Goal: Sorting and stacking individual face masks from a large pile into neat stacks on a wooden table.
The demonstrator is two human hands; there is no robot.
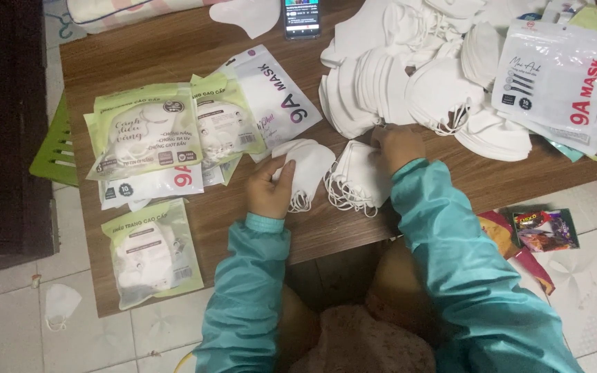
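White masks everywhere on this wooden table [174, 48]. Left hand [269, 190] is closed around a small stack of folded masks [307, 166] near the front edge, thumb on top. Right hand [396, 146] rests w/ fingers bent on a second bunch [357, 179] just beside it, ear loops hanging loose. Big loose pile [416, 76] sits toward the back right corner, sealed green packs [148, 131] along the left edge.

The scene is being viewed from a single head-worn camera, which is being pointed steeply down — almost straight — at a low wooden table [174, 48] from close above. The wearer's own sleeves and lap are being caught along the bottom edge — tiled floor at both sides.
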